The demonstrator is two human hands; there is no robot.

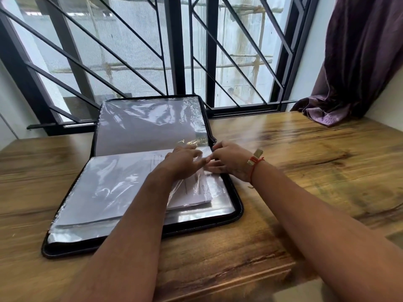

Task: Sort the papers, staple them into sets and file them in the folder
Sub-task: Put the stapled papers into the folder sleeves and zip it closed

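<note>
Folder (pixel 104 246): a black zip case with rounded corners and a soft edge, lying open on the table with its spine running 9 to 3 o'clock. The far half tilts up toward the window.
Sleeves (pixel 104 188): clear, glossy, crinkled plastic film over pale sheets, with strong glare.
Papers (pixel 193 194): a thin white stack with faint printed lines at the 3 o'clock side of the folder's near half, lying partly under the film. The text is too blurred to read.
Left hand (pixel 185 162): the fingers are stretched out fairly straight and rest flat on the papers at the sleeve's mouth, gripping nothing. Film seems to cover some fingertips.
Right hand (pixel 229 163): at the folder's 3 o'clock edge near the spine, with the fingers bent toward the film. Blur and glare hide whether they pinch it, so I cannot tell.
Wrist band (pixel 254 160): a red thread with a small gold tag on the right wrist.
Table (pixel 305 171): brown wood grain with dark knots and a glossy finish. Its edge at 5 o'clock is cut off.
Window grille (pixel 174 40): black metal bars at 12 o'clock, some of them slanted. The view beyond is hazy.
Curtain (pixel 359 62): purple, velvety and folded, at 2 o'clock, its hem pooled on the table.
</note>
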